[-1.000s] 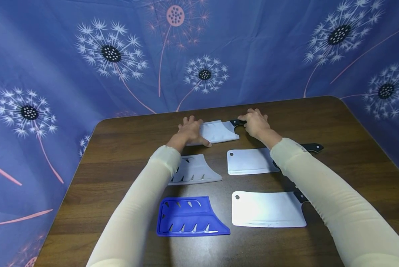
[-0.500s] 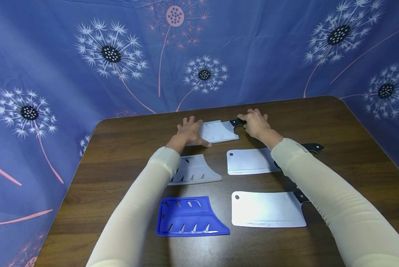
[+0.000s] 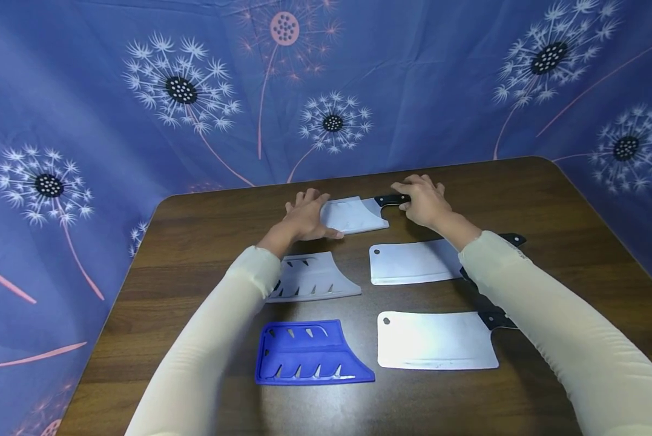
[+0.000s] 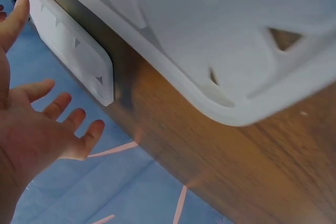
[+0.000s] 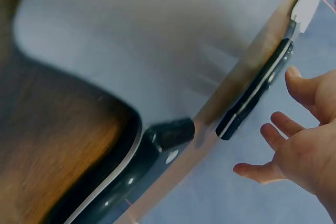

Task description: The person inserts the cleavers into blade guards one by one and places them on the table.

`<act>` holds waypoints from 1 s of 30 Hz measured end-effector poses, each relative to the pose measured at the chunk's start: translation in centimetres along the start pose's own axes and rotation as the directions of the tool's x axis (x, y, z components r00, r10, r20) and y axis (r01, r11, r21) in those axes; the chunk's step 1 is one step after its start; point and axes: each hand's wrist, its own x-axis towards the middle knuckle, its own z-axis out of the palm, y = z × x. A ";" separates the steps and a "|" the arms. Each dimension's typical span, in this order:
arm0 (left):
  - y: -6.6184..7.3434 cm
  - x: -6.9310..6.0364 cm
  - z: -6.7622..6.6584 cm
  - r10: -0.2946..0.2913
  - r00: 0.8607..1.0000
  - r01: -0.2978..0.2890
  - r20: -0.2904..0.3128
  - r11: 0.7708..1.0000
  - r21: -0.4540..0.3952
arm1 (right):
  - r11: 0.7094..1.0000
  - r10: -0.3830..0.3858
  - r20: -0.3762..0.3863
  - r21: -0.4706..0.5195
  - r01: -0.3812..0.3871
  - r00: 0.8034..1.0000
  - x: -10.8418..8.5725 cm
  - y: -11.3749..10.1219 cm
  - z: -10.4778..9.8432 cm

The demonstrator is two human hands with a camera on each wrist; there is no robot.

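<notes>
At the far edge lies a cleaver with its blade inside a white blade guard and its black handle pointing right. My left hand is at the guard's left end, fingers spread; in the left wrist view that hand looks apart from it. Beside the handle is my right hand. The right wrist view shows this hand with loose fingers and a gap to the handle. Nothing is held in either hand.
Nearer on the brown table lie a second white blade guard and a blue one. To their right are two bare cleavers, a middle one and a front one, their handles partly hidden by my right sleeve.
My right hand has come off the handle, moving slightly right, so more of the handle shows. My left hand has drawn slightly left from the guard. The sheathed cleaver stays in place.
</notes>
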 end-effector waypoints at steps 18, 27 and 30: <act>-1.1 -5.0 1.0 0.154 0.975 -0.170 -0.158 0.981 -0.095 | 1.000 -0.022 -0.042 -0.008 0.022 0.999 -5.5 0.9 -3.1; -1.8 -7.0 1.1 0.161 0.974 -0.174 -0.160 0.982 -0.071 | 0.999 -0.023 -0.062 -0.023 0.021 0.998 -7.9 1.5 -4.0; -2.1 -7.7 1.1 0.160 0.974 -0.174 -0.160 0.982 -0.077 | 1.000 -0.019 -0.052 -0.022 0.018 0.998 -8.5 1.7 -4.1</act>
